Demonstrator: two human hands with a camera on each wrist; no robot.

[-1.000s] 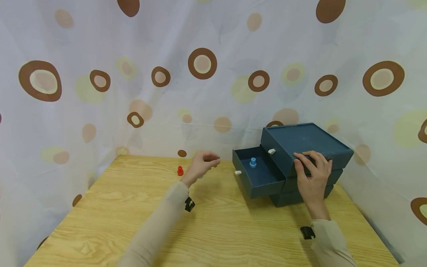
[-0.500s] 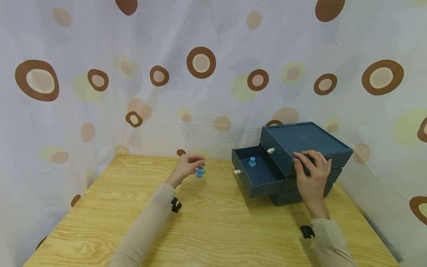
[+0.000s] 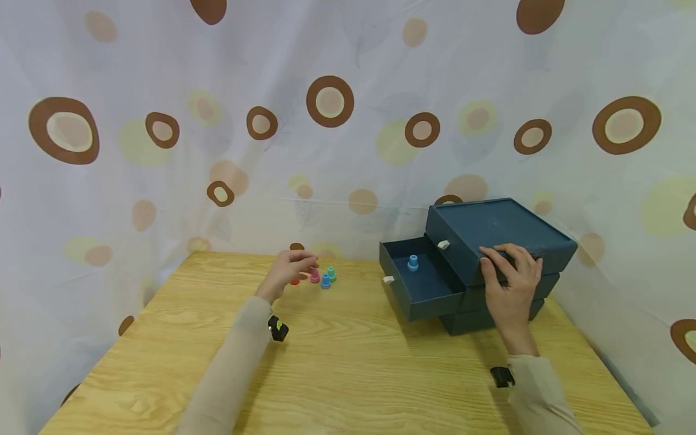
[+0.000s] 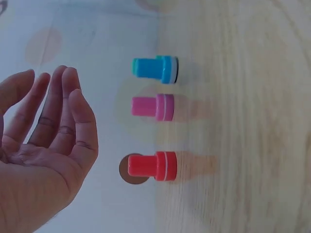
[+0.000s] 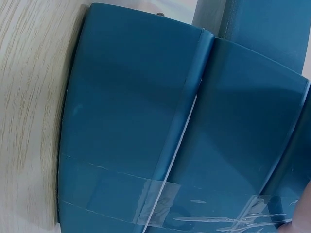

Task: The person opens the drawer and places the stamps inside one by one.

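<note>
My left hand hovers over the far part of the table. In the left wrist view its fingers are loosely bent and hold nothing. Several small stamp-like toys stand upright beside it: red, pink and blue, with a green one mostly behind the blue in the left wrist view. My right hand rests against the near side of a dark blue drawer unit, fingertips over its top edge. A light blue stamp-like piece stands in the pulled-out drawer.
The wooden table extends toward me. Behind it hangs a white patterned curtain. White tabs mark the drawer fronts. Clear tape runs across the unit's side, and the pulled-out drawer juts left over the table.
My left hand has moved left from near the drawer, uncovering the blue, green and pink pieces and partly covering the red one. The right hand stays on the drawer unit.
</note>
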